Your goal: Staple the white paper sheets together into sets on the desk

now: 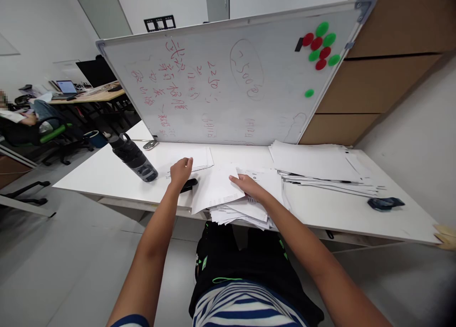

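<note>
My right hand (247,185) is closed on a white paper sheet (217,187), pinching its right edge between thumb and fingers. The sheet is lifted and curves over an uneven stack of printed papers (245,213), which lies at the table's front edge. My left hand (181,172) hovers to the left of that sheet with its fingers curled together; whatever they may hold is hidden. Just below it lies a black elongated object (188,185), partly covered by the hand and the sheet. Behind the left hand are a few flat papers (204,157).
A dark water bottle (133,158) stands at left, near a small grey oval item (150,145). A larger paper pile (317,161) and a dark blue object (385,203) sit at right. Behind the white table (331,213) leans a whiteboard (228,89), beside cardboard boxes (388,80).
</note>
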The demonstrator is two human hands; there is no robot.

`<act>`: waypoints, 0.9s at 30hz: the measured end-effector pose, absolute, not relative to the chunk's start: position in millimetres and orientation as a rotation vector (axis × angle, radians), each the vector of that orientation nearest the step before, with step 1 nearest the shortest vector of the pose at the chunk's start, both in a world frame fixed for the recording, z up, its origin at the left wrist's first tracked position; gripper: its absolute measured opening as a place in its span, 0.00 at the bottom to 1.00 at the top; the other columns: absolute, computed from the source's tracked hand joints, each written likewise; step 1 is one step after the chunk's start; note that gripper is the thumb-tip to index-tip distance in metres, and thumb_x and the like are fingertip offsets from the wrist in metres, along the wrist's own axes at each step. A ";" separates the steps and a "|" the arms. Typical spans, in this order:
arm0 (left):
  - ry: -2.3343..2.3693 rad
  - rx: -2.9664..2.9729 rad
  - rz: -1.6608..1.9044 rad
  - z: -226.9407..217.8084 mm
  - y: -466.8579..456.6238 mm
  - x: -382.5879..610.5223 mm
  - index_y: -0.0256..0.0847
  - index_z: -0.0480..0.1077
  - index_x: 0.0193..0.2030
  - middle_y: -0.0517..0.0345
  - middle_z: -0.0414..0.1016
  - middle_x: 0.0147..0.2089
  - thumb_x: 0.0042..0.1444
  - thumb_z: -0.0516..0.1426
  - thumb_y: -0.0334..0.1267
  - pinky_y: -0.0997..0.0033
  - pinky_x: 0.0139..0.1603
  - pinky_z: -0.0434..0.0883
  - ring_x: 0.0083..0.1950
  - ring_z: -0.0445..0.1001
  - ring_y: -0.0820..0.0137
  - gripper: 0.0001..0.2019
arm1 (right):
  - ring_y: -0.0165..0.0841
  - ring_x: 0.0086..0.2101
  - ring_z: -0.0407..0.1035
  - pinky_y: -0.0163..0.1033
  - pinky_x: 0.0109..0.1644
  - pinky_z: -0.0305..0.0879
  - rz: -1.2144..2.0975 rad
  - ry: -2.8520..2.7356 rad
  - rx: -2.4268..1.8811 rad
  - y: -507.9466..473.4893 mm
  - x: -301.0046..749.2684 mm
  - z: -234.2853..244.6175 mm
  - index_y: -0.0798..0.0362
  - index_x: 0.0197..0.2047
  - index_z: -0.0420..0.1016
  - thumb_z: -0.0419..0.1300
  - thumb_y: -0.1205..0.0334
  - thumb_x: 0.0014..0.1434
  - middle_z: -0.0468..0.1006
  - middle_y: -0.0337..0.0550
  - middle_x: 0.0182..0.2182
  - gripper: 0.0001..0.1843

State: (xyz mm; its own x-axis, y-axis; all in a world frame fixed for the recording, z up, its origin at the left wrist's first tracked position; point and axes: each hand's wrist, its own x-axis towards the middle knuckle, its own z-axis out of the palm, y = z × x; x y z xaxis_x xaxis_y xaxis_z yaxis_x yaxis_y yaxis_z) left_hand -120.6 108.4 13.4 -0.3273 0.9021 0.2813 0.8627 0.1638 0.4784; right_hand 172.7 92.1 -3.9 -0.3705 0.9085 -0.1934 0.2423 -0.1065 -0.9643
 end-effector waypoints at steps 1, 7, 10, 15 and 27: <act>2.356 1.789 0.790 12.3 113.4 -119.1 0.45 0.74 0.36 0.52 0.80 0.40 0.66 0.45 0.53 0.62 0.45 0.66 0.44 0.76 0.59 0.21 | 0.35 0.25 0.69 0.41 0.32 0.68 1.561 -1.618 -1.289 92.6 172.9 -4.4 0.53 0.38 0.78 0.61 0.34 0.54 0.77 0.41 0.25 0.27; 2.374 1.739 0.502 -7.9 130.1 -113.3 0.45 0.74 0.37 0.51 0.80 0.39 0.64 0.45 0.53 0.61 0.43 0.65 0.40 0.76 0.58 0.20 | 0.31 0.21 0.63 0.37 0.25 0.59 1.606 -1.650 -1.316 93.9 175.3 -5.3 0.51 0.39 0.77 0.59 0.32 0.55 0.75 0.39 0.24 0.29; 2.345 1.779 0.476 -15.0 130.6 -112.0 0.44 0.74 0.37 0.49 0.80 0.38 0.64 0.46 0.52 0.62 0.39 0.64 0.38 0.75 0.58 0.20 | 0.31 0.21 0.62 0.37 0.24 0.57 1.632 -1.646 -1.300 93.3 176.3 -4.2 0.51 0.40 0.77 0.59 0.32 0.56 0.75 0.40 0.25 0.29; 2.391 1.837 0.459 -16.8 125.9 -107.8 0.43 0.73 0.36 0.49 0.78 0.35 0.66 0.44 0.50 0.62 0.39 0.63 0.37 0.75 0.58 0.21 | 0.32 0.22 0.65 0.38 0.26 0.61 1.625 -1.631 -1.306 92.3 176.0 -5.6 0.51 0.42 0.77 0.59 0.34 0.56 0.76 0.40 0.26 0.28; 2.487 1.971 0.340 -24.2 127.1 -101.1 0.40 0.72 0.38 0.47 0.76 0.37 0.69 0.42 0.47 0.63 0.41 0.62 0.41 0.74 0.58 0.21 | 0.39 0.33 0.73 0.42 0.35 0.67 1.624 -1.595 -1.316 87.3 177.3 -2.0 0.50 0.43 0.79 0.60 0.39 0.59 0.81 0.45 0.35 0.23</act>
State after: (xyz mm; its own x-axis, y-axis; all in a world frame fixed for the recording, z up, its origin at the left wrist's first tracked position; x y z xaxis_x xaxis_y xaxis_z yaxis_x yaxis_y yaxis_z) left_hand -101.1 127.1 -24.2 -0.2364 0.9566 0.1704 0.9672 0.2150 0.1350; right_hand 177.3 87.3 -2.0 -0.4030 0.8710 -0.2810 0.2656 -0.1825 -0.9467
